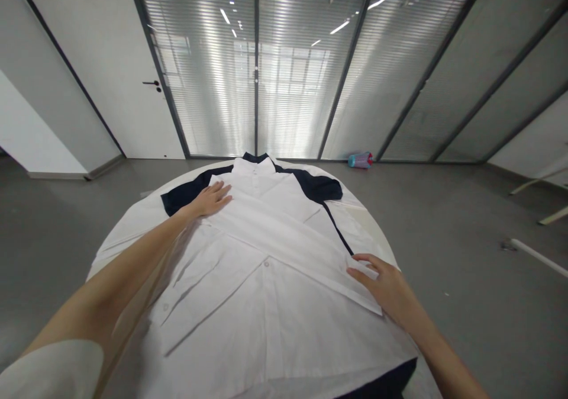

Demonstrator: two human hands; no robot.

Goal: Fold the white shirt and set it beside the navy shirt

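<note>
A white long-sleeved shirt (pixel 248 328) lies front up, with navy panels at the collar and shoulders. One sleeve (pixel 284 233) runs diagonally over the chest from the upper left to the lower right. Beneath it, another folded edge slants toward the lower left. My left hand (pixel 213 199) rests flat, fingers extended, on the fabric just below the left shoulder panel. At the right side, my right hand (pixel 381 280) has its thumb and fingers on the end of the crossing sleeve, gripping it. Some of those fingertips are hidden by the cloth and hand.
Under the shirt is a round white table (pixel 381 233). Beyond it stand glass partitions with blinds (pixel 293 91) and a white door (pixel 102 55). A blue, pink and red item (pixel 360 160) lies on the grey floor (pixel 465 221). Pale furniture legs (pixel 539 257) show at right.
</note>
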